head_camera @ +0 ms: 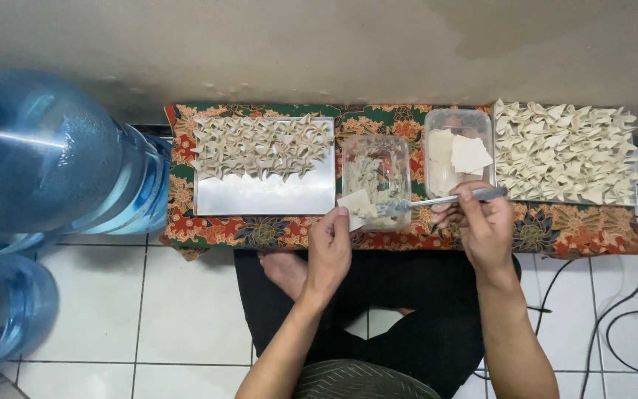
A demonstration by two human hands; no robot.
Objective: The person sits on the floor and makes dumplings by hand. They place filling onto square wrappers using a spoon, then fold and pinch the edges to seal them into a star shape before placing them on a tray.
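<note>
My left hand (331, 247) holds a square dumpling wrapper (356, 205) flat at the near rim of a clear tub of filling (376, 174). My right hand (481, 225) grips a metal fork (437, 201) whose tines reach over the wrapper and the tub's near edge. A second clear tub (458, 148) to the right holds a stack of plain wrappers. A metal tray (263, 193) on the left carries rows of folded dumplings in its far half. Another tray (564, 151) at the right is full of folded dumplings.
Everything sits on a low surface covered with a red and green floral cloth (577, 229), against a wall. Large blue water jugs (46, 155) stand at the left. Black cables (629, 310) lie on the white tiled floor at the right. My crossed legs are below.
</note>
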